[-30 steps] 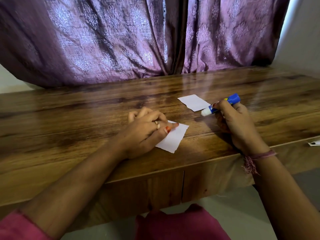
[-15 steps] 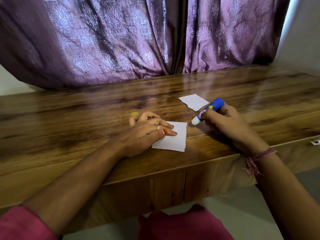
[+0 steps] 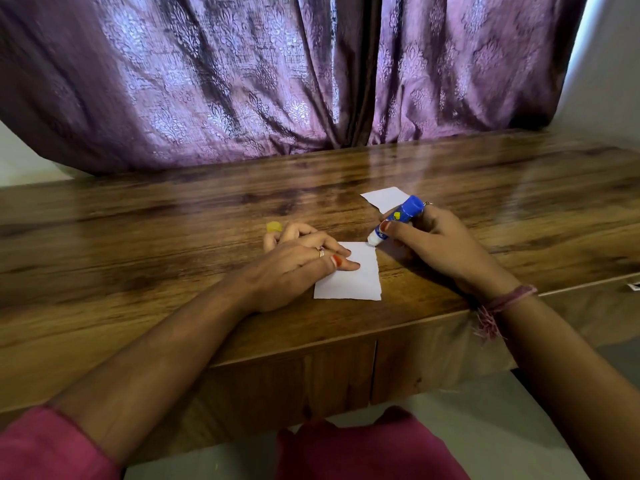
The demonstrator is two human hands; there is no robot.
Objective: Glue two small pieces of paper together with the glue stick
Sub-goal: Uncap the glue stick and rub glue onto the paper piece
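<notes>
A small white paper piece [image 3: 351,282] lies flat near the table's front edge. My left hand [image 3: 294,268] rests on its left part, index finger and thumb pinning it down. A yellow cap [image 3: 273,226] peeks out at the far side of that hand's curled fingers. My right hand [image 3: 440,247] grips an uncapped blue glue stick [image 3: 401,216], tilted down to the left. Its white tip touches the far right corner of the pinned paper. A second white paper piece [image 3: 384,199] lies farther back, partly behind the glue stick.
The wooden table [image 3: 173,254] has a drawer front below its near edge. A purple curtain [image 3: 277,81] hangs right behind the table. A small white scrap [image 3: 635,286] shows at the right edge of view. Pink clothing fills the bottom.
My right hand brought the glue stick left and down from beside the far paper to the near paper's corner. My left hand turned the near paper square to the table edge.
</notes>
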